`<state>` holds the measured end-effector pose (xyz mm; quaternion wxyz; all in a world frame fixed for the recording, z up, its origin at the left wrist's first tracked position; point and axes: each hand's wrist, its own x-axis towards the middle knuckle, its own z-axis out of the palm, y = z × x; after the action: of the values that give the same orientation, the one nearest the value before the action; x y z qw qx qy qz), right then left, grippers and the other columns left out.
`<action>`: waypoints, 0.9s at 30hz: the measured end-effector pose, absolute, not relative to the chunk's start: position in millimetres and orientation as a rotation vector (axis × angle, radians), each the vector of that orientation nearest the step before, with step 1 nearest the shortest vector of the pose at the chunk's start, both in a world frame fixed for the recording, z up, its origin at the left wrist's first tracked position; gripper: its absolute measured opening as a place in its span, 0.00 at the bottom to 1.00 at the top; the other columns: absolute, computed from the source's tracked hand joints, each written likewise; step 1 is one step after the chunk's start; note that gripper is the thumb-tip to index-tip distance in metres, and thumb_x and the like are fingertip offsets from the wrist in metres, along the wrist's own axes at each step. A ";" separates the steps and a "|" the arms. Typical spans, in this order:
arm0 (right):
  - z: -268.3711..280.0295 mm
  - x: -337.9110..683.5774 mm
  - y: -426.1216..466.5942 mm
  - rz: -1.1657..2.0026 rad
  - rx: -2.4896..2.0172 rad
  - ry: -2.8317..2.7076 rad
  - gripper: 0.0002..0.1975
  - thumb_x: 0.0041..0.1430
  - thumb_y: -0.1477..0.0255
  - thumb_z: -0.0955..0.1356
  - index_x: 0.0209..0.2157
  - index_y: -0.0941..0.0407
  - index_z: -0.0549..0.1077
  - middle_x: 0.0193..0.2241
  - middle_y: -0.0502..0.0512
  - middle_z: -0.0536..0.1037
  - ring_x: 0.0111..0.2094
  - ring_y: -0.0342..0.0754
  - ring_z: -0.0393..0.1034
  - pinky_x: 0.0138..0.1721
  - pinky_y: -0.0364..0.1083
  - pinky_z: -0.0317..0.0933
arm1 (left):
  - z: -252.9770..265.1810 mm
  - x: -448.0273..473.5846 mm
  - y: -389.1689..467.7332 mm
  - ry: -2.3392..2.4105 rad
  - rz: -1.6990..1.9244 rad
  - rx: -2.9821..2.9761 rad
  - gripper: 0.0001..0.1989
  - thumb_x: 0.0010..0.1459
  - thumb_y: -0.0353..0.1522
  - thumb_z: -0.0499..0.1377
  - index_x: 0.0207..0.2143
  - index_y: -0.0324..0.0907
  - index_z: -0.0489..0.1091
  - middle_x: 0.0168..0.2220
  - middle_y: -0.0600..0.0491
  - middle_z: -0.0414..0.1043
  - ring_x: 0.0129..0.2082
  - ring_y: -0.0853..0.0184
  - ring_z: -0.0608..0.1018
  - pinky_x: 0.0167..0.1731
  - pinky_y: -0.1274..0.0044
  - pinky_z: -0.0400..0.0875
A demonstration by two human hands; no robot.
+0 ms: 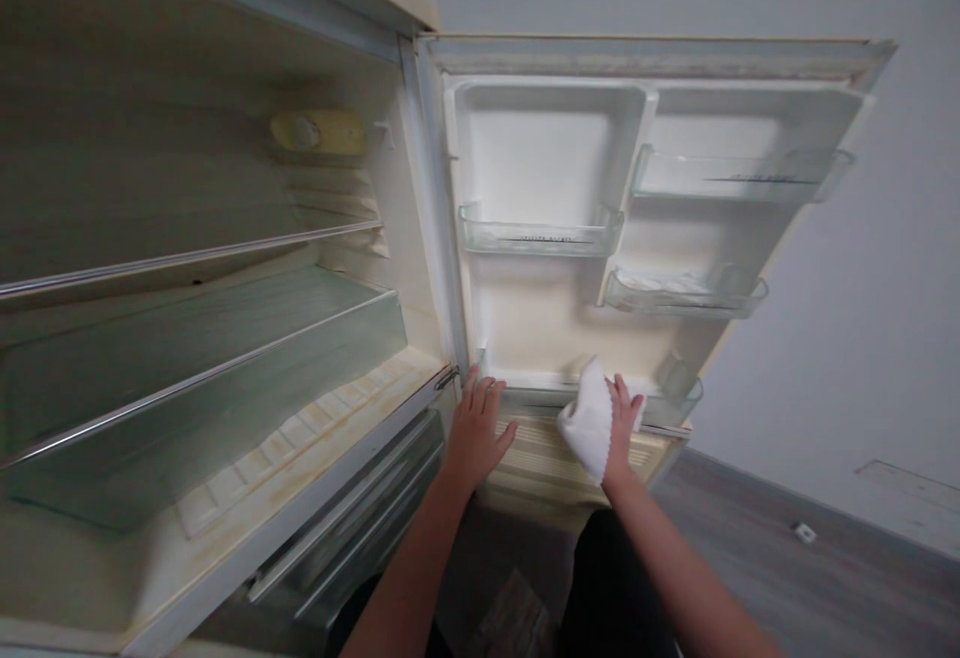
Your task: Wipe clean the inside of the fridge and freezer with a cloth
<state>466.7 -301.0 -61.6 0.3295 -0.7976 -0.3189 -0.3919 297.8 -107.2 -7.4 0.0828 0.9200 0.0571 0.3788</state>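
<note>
The right hand [624, 428] clamps its fingers on a soft white cloth [589, 425] at the clear plastic bottom door bin [681, 399]; the left hand [474, 440], fingers apart, is near its left end. Light, even pressure, with the bin steadied, probably suits such plastic.

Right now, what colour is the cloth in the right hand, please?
The cloth is white, as the head view shows.

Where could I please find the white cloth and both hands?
White cloth [588, 425], head view: middle of the fabric.
Left hand [476, 432], head view: back of hand.
Right hand [621, 430], head view: back of hand.
</note>
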 end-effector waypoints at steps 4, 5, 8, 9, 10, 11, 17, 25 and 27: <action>-63.1 436.9 -254.1 -0.987 -2.008 -0.937 0.27 0.65 0.72 0.58 0.65 0.59 0.58 0.60 0.68 0.65 0.70 0.62 0.44 0.66 0.74 0.28 | -6.7 301.3 -112.4 0.180 1.164 2.716 0.25 0.60 0.32 0.60 0.58 0.39 0.60 0.57 0.40 0.66 0.71 0.46 0.52 0.65 0.54 0.60; -63.6 429.7 -242.9 -0.956 -2.007 -0.950 0.27 0.65 0.73 0.58 0.66 0.59 0.58 0.60 0.69 0.64 0.70 0.63 0.43 0.65 0.74 0.27 | -6.9 302.0 -112.2 0.182 1.167 2.715 0.25 0.59 0.30 0.59 0.58 0.39 0.60 0.57 0.41 0.67 0.71 0.47 0.52 0.65 0.54 0.61; -66.2 411.2 -211.4 -0.844 -2.035 -1.011 0.28 0.66 0.74 0.57 0.67 0.59 0.59 0.63 0.68 0.63 0.71 0.63 0.39 0.66 0.74 0.26 | -9.6 303.7 -109.2 0.195 1.194 2.730 0.24 0.58 0.23 0.54 0.58 0.39 0.61 0.55 0.41 0.69 0.71 0.49 0.54 0.64 0.55 0.62; -67.6 406.5 -202.2 -0.805 -2.048 -1.039 0.29 0.66 0.74 0.57 0.67 0.59 0.59 0.64 0.68 0.62 0.71 0.63 0.37 0.66 0.74 0.27 | -11.0 304.2 -107.6 0.204 1.209 2.738 0.25 0.57 0.21 0.53 0.57 0.39 0.61 0.55 0.41 0.69 0.71 0.50 0.55 0.64 0.55 0.63; -69.1 402.8 -194.2 -0.769 -2.062 -1.066 0.29 0.66 0.74 0.57 0.68 0.59 0.58 0.65 0.69 0.60 0.72 0.64 0.34 0.65 0.75 0.27 | -12.5 304.7 -105.9 0.214 1.223 2.745 0.25 0.57 0.20 0.51 0.57 0.38 0.62 0.55 0.41 0.70 0.71 0.51 0.55 0.65 0.56 0.63; -70.7 400.0 -187.8 -0.744 -2.074 -1.089 0.30 0.65 0.74 0.57 0.68 0.59 0.58 0.66 0.69 0.59 0.72 0.65 0.32 0.65 0.75 0.28 | -13.8 305.2 -104.2 0.221 1.233 2.753 0.25 0.57 0.19 0.50 0.57 0.38 0.62 0.55 0.40 0.70 0.71 0.51 0.56 0.64 0.57 0.64; -75.1 403.1 -196.7 -0.825 -2.135 -1.258 0.32 0.65 0.74 0.60 0.69 0.62 0.56 0.68 0.70 0.57 0.72 0.63 0.30 0.67 0.70 0.33 | -14.4 306.3 -98.5 0.240 1.222 2.778 0.21 0.60 0.21 0.50 0.56 0.40 0.63 0.53 0.42 0.72 0.71 0.52 0.57 0.63 0.57 0.66; -71.6 418.7 -268.8 -1.065 -2.184 -1.391 0.27 0.61 0.72 0.67 0.63 0.55 0.67 0.68 0.66 0.57 0.72 0.63 0.35 0.68 0.67 0.35 | -12.5 304.1 -99.6 0.226 1.217 2.797 0.24 0.59 0.19 0.48 0.56 0.39 0.64 0.55 0.44 0.72 0.70 0.54 0.59 0.64 0.59 0.65; -70.7 425.2 -285.7 -1.121 -2.186 -1.272 0.26 0.62 0.72 0.66 0.62 0.56 0.68 0.69 0.68 0.56 0.72 0.66 0.35 0.67 0.69 0.38 | -14.7 305.5 -99.4 0.224 1.232 2.790 0.23 0.60 0.19 0.48 0.56 0.39 0.64 0.55 0.44 0.72 0.70 0.53 0.59 0.65 0.59 0.64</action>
<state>425.2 -285.7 -70.7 0.1865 -0.7762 -0.4519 -0.3981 305.5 -99.4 -14.7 0.0416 0.9115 0.0732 0.4025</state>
